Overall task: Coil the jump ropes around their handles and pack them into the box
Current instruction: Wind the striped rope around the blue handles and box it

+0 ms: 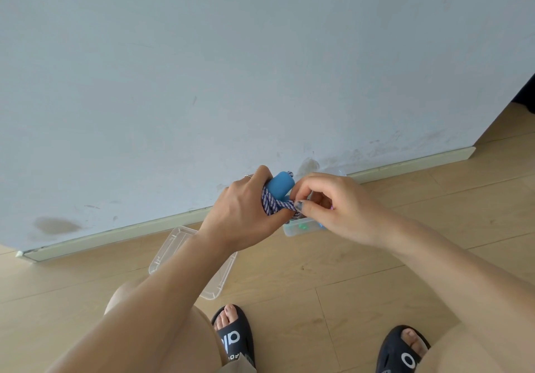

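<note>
Above the floor, close to the wall, I hold the jump rope bundle between both hands. My left hand (243, 213) is clenched around the blue handle (280, 185), its rounded end poking up past my knuckles, with several turns of the purple-and-white rope (272, 203) wound over it. My right hand (333, 210) pinches the free run of rope just beside those turns, thumb and fingers (301, 205) closed on the cord.

Below my hands sits the clear box (301, 227), on the floor by the baseboard; I can make out something green and something blue inside, but my hands hide most of it. Its lid (173, 249) lies apart on the floor, under my left forearm.

I judge I am near the end of the wrapping, working the tail into place. The risk is slack: if my right pinch slips before the tail is tucked under a turn, the springy cord could loosen and the coils may slide off the smooth handle end. Easing the left hand's squeeze too soon would do the same, since it alone pins the wraps. I cannot see the second handle, so it may be dangling and could snag the box rim when I lower the bundle. A bulky, loose coil might also keep the lid from seating.
</note>
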